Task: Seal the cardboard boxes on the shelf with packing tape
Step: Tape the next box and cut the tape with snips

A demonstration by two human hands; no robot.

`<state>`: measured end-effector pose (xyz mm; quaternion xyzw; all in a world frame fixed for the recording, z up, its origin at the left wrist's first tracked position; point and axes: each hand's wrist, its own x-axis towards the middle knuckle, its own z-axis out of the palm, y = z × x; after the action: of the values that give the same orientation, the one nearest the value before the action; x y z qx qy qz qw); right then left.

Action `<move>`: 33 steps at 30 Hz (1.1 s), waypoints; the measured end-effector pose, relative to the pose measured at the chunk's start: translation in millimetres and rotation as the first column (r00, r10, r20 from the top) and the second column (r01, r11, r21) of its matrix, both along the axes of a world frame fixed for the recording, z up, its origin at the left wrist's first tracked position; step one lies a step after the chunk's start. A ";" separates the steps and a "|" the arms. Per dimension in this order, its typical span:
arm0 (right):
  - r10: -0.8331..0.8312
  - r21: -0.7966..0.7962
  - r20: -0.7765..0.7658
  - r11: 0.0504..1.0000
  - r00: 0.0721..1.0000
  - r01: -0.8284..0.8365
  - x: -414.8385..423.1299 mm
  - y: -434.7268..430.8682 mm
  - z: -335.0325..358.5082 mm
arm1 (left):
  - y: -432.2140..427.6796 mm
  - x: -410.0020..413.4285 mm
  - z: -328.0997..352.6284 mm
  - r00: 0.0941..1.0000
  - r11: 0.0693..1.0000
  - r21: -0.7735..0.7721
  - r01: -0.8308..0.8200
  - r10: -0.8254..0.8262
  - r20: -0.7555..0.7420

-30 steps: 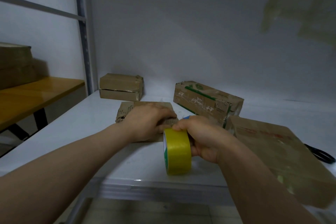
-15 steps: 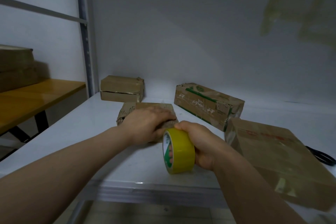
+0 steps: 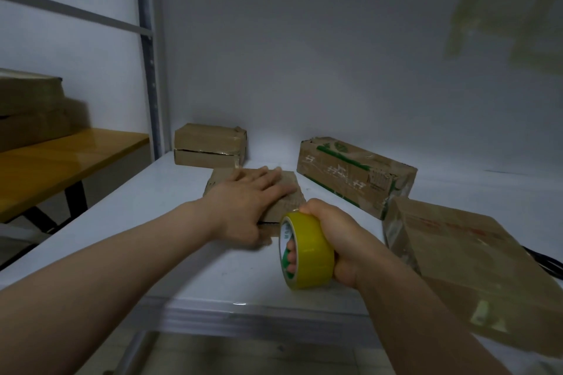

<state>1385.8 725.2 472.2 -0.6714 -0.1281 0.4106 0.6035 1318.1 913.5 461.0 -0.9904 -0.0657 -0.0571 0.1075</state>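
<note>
A small flat cardboard box (image 3: 291,192) lies in the middle of the white shelf (image 3: 158,201). My left hand (image 3: 246,201) lies flat on its top, fingers spread and pressing down. My right hand (image 3: 338,237) grips a yellow roll of packing tape (image 3: 307,250) just in front of the box's near right corner, fingers through the core. Whether a strip of tape runs from the roll to the box is not visible. Three more boxes stand on the shelf: one at the back left (image 3: 208,144), a long green-printed one (image 3: 356,175), a large flat one (image 3: 475,265) at the right.
A black cable (image 3: 545,265) lies behind the large box at the far right. A grey shelf post (image 3: 149,70) rises at the left. Beyond it stands a wooden table (image 3: 54,167) with stacked boxes (image 3: 27,109). The shelf's front edge (image 3: 243,316) runs just below my hands.
My left hand has flattened and slid farther back over the small box. My right hand has tilted the tape roll so its green inner side shows.
</note>
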 end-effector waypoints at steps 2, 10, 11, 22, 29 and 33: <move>0.002 -0.008 -0.019 1.000 1.000 -0.002 0.3 0.5 0.2 | 2.0 -0.6 -1.1 0.996 0.996 0.017 -0.090 0.090 -0.002; 0.036 0.021 -0.078 0.999 0.996 -0.034 -3.3 -0.8 6.4 | 6.7 4.6 4.3 0.992 0.991 0.049 -0.124 0.124 0.008; 0.025 0.031 -0.059 0.999 0.998 -0.023 -3.6 0.5 7.6 | 6.2 4.2 7.2 0.993 0.991 0.060 -0.122 0.122 0.006; -0.072 0.203 0.300 0.979 0.951 0.010 -10.5 4.4 38.0 | 13.1 5.9 78.1 0.980 0.967 -0.236 -0.099 0.054 -0.190; -0.164 0.376 0.426 0.927 0.890 -0.009 -12.0 4.1 77.6 | 35.3 8.3 107.0 0.952 0.777 -0.609 -0.157 -0.044 -0.302; -0.197 0.393 0.331 0.918 0.923 0.055 -7.6 10.3 72.7 | 34.9 8.1 104.7 0.946 0.716 -0.673 -0.186 -0.055 -0.320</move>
<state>1378.2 735.5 544.8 -0.6144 -0.2697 0.2064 0.7122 1326.3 948.4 565.7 -0.9507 -0.0996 0.1353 -0.2607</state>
